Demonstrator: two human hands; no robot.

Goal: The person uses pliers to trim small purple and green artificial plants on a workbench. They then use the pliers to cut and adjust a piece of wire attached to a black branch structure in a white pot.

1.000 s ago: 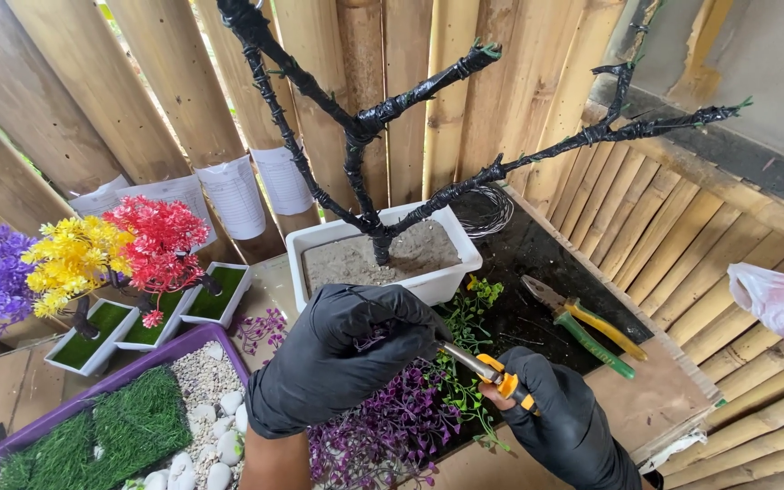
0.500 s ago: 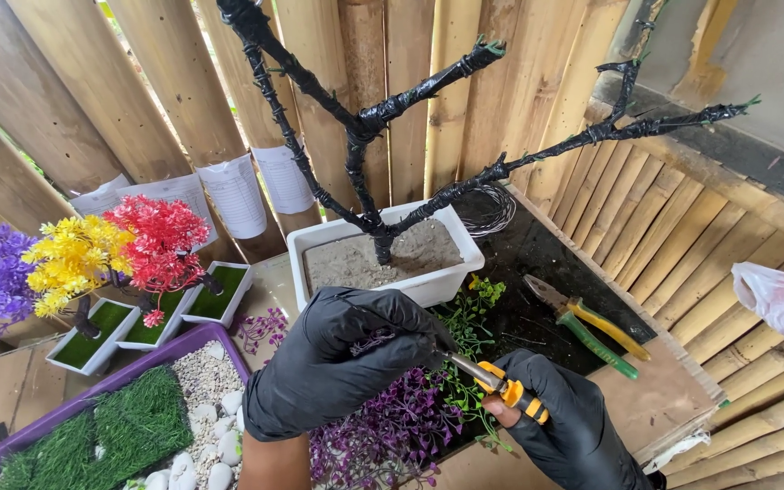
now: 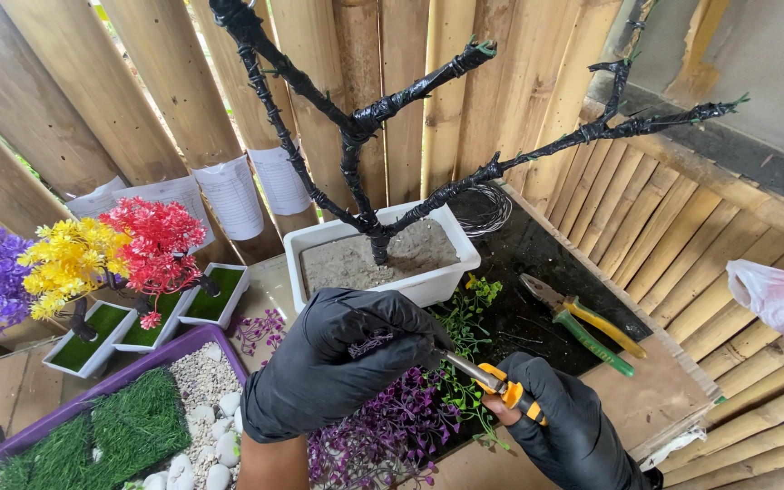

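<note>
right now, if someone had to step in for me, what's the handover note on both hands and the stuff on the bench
Left hand: black glove, closed on a small purple plastic sprig.
Right hand: black glove, gripping orange-handled cutters, tip pointing at the sprig.
Things: pile of purple foliage below the hands; green sprigs beside it; white planter with a black-wrapped bare tree behind; yellow-and-green pliers to the right.
Done: trunk is wrapped and set in the planter.
Left: the branches carry no foliage.
</note>
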